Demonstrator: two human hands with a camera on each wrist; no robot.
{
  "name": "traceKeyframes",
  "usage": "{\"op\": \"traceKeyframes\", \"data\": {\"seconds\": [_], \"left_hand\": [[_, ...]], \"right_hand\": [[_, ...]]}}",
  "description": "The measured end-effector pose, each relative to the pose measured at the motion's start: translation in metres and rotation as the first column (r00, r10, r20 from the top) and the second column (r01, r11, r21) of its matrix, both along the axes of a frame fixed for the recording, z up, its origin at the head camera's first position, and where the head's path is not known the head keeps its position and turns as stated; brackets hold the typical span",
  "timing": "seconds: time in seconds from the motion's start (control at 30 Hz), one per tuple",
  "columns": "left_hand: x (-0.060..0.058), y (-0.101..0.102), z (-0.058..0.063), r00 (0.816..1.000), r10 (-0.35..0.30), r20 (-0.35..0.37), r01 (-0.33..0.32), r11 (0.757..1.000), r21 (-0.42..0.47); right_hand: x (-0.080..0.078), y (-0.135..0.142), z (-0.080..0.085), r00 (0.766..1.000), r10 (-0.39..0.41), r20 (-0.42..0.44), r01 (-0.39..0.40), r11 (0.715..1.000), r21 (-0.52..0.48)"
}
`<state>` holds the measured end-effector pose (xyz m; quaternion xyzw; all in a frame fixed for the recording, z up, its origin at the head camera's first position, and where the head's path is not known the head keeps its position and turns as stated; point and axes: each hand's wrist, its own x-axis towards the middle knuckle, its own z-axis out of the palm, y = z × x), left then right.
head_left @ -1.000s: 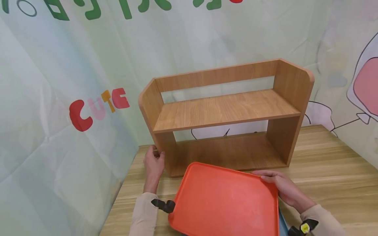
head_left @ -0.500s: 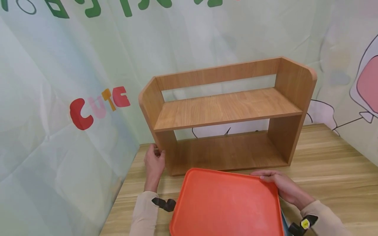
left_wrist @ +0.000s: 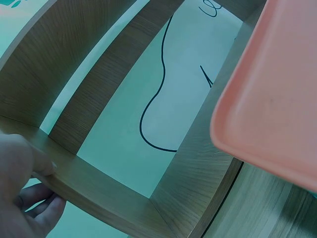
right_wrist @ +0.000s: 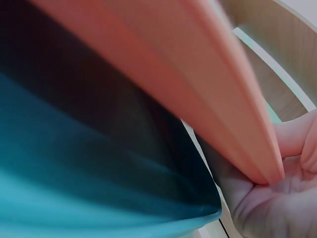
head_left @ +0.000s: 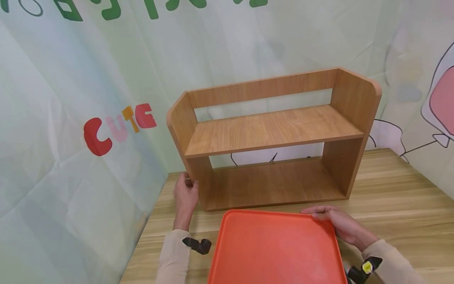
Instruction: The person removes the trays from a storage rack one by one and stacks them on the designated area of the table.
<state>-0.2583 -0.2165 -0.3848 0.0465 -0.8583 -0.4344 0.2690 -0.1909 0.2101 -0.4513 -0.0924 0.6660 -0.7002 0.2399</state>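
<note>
A two-tier wooden desktop shelf [head_left: 273, 130] stands toward the back of the table, with both tiers bare. At its left side panel my left hand [head_left: 185, 199] holds the front edge between thumb and fingers; the left wrist view shows that hand [left_wrist: 25, 183] on the panel edge. My right hand [head_left: 342, 223] grips the far right corner of an orange-red tray [head_left: 278, 248], thumb on top and fingers underneath. The tray's near part is cut off by the frame. Below it, in the right wrist view, is a blue tray-like thing [right_wrist: 74, 163] with a raised rim.
The wood-grain table [head_left: 400, 205] extends to the right of the shelf. A printed cloth backdrop [head_left: 88, 79] hangs close behind and to the left. Dark wrist cameras sit on both forearms, the left camera [head_left: 198, 245] close to the tray's left edge.
The orange-red tray has turned and its far left corner has dropped toward me, away from the shelf. It now covers the blue edge seen earlier. Both hands stay nearly where they were.
</note>
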Motion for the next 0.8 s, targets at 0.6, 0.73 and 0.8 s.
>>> {"op": "traceKeyframes", "data": {"seconds": [0.6, 0.73, 0.8], "left_hand": [[0.002, 0.0, -0.0002, 1.0, 0.004, -0.002, -0.004, 1.0, -0.008], [0.002, 0.0003, -0.0004, 1.0, 0.004, -0.003, -0.004, 1.0, -0.004], [0.0017, 0.0006, -0.0004, 1.0, 0.006, -0.005, -0.006, 1.0, -0.002]], "right_hand": [[-0.001, 0.0017, -0.0003, 0.999, 0.039, 0.013, -0.039, 0.999, 0.004], [-0.001, 0.0017, 0.0003, 0.999, 0.053, 0.006, -0.053, 0.998, 0.015], [-0.0018, 0.0024, 0.0008, 0.998, 0.065, 0.004, -0.065, 0.998, 0.017]]}}
